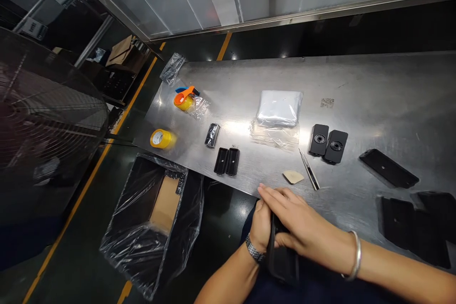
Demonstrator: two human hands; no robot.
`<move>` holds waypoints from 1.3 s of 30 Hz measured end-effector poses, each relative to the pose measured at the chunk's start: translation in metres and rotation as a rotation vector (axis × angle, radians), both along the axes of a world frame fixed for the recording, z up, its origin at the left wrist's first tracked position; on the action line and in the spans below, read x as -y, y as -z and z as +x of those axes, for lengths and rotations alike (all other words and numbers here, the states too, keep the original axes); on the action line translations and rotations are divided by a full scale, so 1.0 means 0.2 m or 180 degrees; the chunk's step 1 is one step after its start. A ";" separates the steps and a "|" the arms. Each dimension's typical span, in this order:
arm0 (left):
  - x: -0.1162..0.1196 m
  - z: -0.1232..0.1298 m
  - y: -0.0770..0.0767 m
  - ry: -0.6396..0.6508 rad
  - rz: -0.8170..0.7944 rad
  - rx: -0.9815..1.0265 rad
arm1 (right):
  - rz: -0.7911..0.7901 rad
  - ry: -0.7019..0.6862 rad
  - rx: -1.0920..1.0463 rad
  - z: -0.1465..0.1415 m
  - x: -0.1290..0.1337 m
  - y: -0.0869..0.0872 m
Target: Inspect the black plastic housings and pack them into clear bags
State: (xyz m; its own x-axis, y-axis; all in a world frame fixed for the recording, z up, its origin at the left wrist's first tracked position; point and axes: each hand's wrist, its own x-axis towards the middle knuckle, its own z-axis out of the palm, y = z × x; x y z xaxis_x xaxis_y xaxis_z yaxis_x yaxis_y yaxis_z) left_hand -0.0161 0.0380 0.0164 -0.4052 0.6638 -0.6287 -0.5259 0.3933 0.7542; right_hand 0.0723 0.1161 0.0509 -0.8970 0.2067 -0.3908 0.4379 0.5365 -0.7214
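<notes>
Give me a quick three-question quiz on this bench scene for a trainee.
1. What do the left hand and right hand hold? A) a roll of yellow tape B) tweezers C) a flat black piece
2. True or false: the silver bangle is on the right wrist.
3. Fill in the blank: the open box beside the steel table is lined with clear ____.

Key: 1. C; 2. True; 3. plastic
</notes>
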 end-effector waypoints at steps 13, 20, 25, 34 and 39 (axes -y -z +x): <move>0.03 0.02 -0.03 0.0179 -0.0177 -0.0209 | -0.0389 0.0769 -0.0833 0.07 -0.03 0.08; 0.06 0.05 -0.05 0.0133 0.0168 -0.0240 | -0.1700 0.1752 -0.1165 0.09 -0.07 0.10; 0.07 0.06 -0.08 -0.0199 0.0138 -0.0054 | -0.2540 0.3010 -0.1289 0.13 -0.03 0.16; 0.10 0.07 -0.05 -0.0247 0.0126 -0.0726 | -0.1505 0.2655 -0.0848 0.15 0.08 0.12; 0.10 0.07 -0.02 -0.0448 0.0237 -0.0369 | -0.1316 0.2431 -0.0957 0.14 0.12 0.11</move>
State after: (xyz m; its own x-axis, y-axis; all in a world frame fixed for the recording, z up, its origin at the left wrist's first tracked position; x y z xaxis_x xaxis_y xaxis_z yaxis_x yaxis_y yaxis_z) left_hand -0.0019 0.0178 0.0203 -0.5642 0.6384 -0.5236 -0.4797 0.2627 0.8372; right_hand 0.1005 0.0920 0.0297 -0.6501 0.6806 -0.3378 0.3303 -0.1473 -0.9323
